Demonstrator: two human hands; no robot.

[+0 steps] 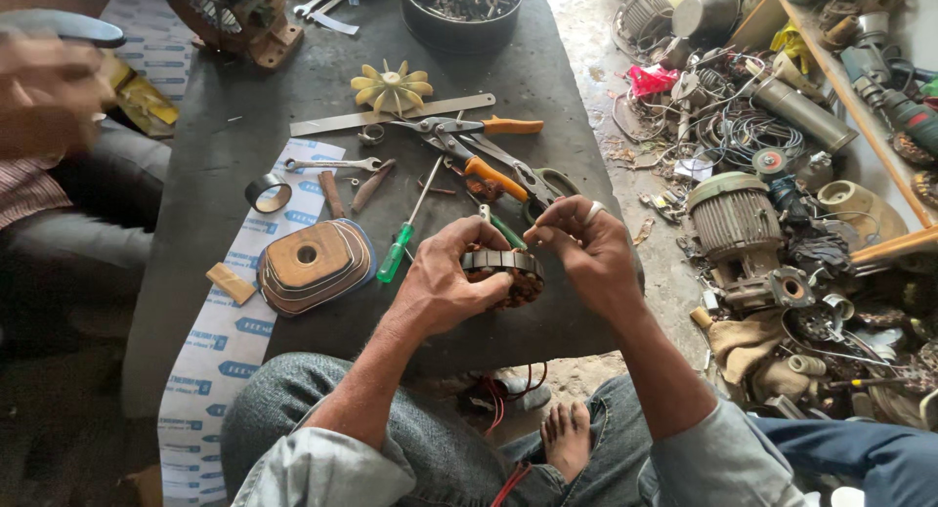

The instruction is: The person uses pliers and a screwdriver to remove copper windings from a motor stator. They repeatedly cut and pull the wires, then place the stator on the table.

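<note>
Copper-wound and ringed in grey metal, the motor stator (503, 273) sits gripped in my left hand (445, 282), above the dark table's (225, 146) near edge. My right hand (586, 248) pinches at its top rim, perhaps on a wire. Just beyond lie a green-handled screwdriver (399, 248) and orange-handled pliers (479, 150).

Your left hand (445, 282): bare, no glove, no ring. Your right hand (586, 248): bare, pale band ring (594, 212) on one finger. Your forearms uncovered; light grey-blue sleeves (322, 468) rolled up near elbows, cuffs bunched, cloth creased. Your trousers (430, 439): faded blue-grey denim, mottled wash. Your foot (567, 437): bare, no shoe or sock.
</note>
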